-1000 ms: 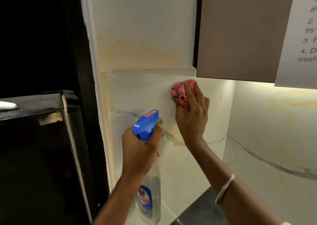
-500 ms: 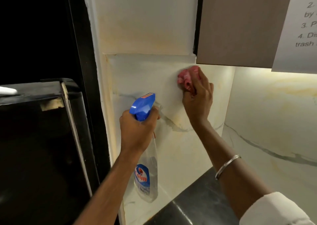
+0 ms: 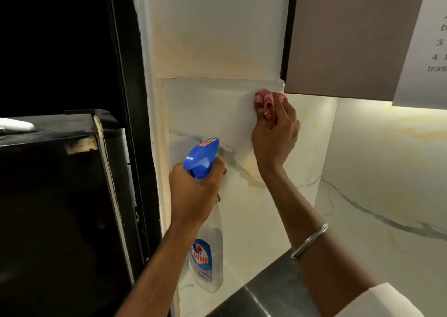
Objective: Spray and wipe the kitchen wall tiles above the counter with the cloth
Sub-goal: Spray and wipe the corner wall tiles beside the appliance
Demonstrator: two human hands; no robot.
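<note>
right hand: fingers curled round the bunched pink cloth, pressing it flat to the wall tile.
cloth position: top right corner of the tile, touching the wall, just beside the lower edge of the upper cabinet.
left hand: wrapped round the neck of the spray bottle. can't tell if a finger is on the trigger.
bottle axis: near upright, body hanging below the fist, blue head on top, nozzle aimed up and right at the tile.
key relation: the cloth is boxed in above by the tile's top seam and on the right by the cabinet. free tile lies left of and below the fingers, so my read is the next stroke has to go left or down.
nearer hand: the right hand is on the tile. the left hand sits below and left of it, with the bottle beside the wall.
remaining dirt: yellowish staining around the grey vein below the right hand, between the two wrists.
step: wiping, looks like an early pass. lower tile down to the counter not reached.
risk: a downward stroke would bring the right forearm close to the bottle head.
</note>
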